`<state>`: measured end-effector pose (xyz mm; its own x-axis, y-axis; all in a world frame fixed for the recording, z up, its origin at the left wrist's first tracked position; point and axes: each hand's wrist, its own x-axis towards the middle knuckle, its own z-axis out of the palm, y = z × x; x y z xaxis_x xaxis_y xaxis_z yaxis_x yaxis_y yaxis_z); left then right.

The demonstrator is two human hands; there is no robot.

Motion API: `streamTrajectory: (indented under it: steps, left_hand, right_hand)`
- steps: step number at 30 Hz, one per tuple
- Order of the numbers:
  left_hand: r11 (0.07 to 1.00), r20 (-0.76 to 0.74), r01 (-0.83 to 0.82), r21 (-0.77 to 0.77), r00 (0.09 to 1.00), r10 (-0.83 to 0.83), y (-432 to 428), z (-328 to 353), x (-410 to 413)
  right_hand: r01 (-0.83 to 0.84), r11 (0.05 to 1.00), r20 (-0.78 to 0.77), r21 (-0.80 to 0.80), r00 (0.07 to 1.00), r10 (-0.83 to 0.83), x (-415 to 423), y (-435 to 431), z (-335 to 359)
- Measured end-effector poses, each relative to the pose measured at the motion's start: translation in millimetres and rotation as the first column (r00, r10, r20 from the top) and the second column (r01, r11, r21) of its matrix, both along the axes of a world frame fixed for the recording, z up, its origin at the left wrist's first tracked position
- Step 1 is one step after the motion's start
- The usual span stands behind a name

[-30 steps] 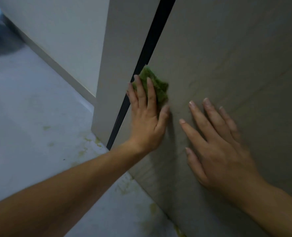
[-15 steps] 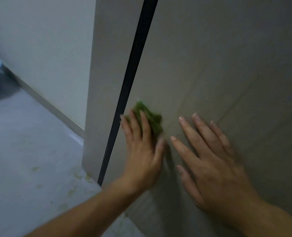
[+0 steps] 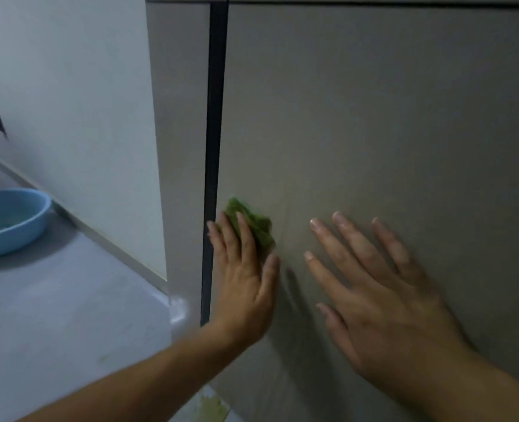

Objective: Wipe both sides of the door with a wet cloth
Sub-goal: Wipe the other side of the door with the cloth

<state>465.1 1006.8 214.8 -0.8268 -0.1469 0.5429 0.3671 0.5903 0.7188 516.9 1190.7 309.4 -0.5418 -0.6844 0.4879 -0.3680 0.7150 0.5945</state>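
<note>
The grey-beige door [image 3: 374, 117] fills the right of the view, with a dark gap along its left edge. My left hand [image 3: 244, 275] presses a green cloth [image 3: 253, 223] flat against the door near that edge, fingers straight; most of the cloth is hidden under the fingers. My right hand [image 3: 383, 287] lies flat on the door to the right of the cloth, fingers spread, holding nothing.
The door frame [image 3: 179, 147] stands left of the gap, next to a white wall [image 3: 69, 102]. A blue basin [image 3: 8, 222] sits on the grey floor [image 3: 54, 315] at the far left. A yellowish stain [image 3: 211, 409] marks the floor below the door.
My view has tilted upward along the door, bringing its top edge and the basin into sight. My left hand has kept the cloth pressed near the door's left edge, and my right hand stayed flat beside it.
</note>
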Motion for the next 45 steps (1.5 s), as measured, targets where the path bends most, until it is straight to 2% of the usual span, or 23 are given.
streamTrajectory:
  steps: [3,8,15,18,21,23,27,29,33,35,37,41,45]
  left_hand:
    - [0.996,0.033,0.056,-0.074,0.998,-0.054,4,2,11]
    - [0.992,-0.073,-0.055,0.114,0.995,0.064,-21,68,-23]
    - [0.980,-0.035,0.098,-0.175,0.994,-0.105,16,12,27]
    - [0.987,-0.102,0.051,-0.150,0.993,-0.067,-6,35,6]
    - [0.999,-0.190,0.021,-0.033,0.981,-0.027,-18,72,-15]
    - [0.998,-0.216,0.006,-0.069,0.976,-0.021,-7,75,-12]
    - [0.963,-0.192,0.022,-0.267,0.979,-0.075,15,49,15]
    - [0.967,-0.198,0.010,-0.255,0.978,-0.063,11,60,9]
    - [0.988,-0.309,-0.048,-0.148,0.951,0.000,-3,111,-16]
    - [0.982,-0.325,-0.056,-0.181,0.946,-0.006,3,104,-14]
    - [0.964,-0.312,-0.022,-0.265,0.948,-0.065,19,70,1]
    - [0.899,-0.277,0.063,-0.434,0.940,-0.200,49,2,30]
    - [0.927,-0.372,-0.015,-0.374,0.918,-0.135,28,24,10]
  right_hand:
    - [-0.001,1.000,-0.008,0.011,1.000,0.001,1,4,13]
    - [-0.003,1.000,-0.022,-0.005,1.000,0.003,3,3,15]
    - [0.003,1.000,-0.043,-0.026,0.999,-0.005,4,1,15]
    - [-0.010,0.999,-0.031,-0.035,0.999,0.009,5,1,17]
    - [-0.002,0.998,-0.035,-0.055,0.999,0.000,7,2,19]
    - [0.003,0.995,-0.065,-0.097,0.998,-0.009,8,4,28]
    - [-0.004,0.988,-0.124,-0.152,0.992,-0.015,11,10,49]
    - [-0.007,0.989,-0.128,-0.146,0.992,-0.012,12,13,53]
    - [-0.025,0.988,-0.109,-0.152,0.994,0.008,15,15,55]
    - [-0.043,0.983,-0.102,-0.180,0.995,0.025,17,19,53]
    - [-0.056,0.980,-0.103,-0.192,0.994,0.037,19,23,47]
    - [-0.046,0.990,-0.090,-0.133,0.995,0.034,22,33,30]
    - [-0.051,0.995,-0.046,-0.084,0.998,0.047,22,36,15]
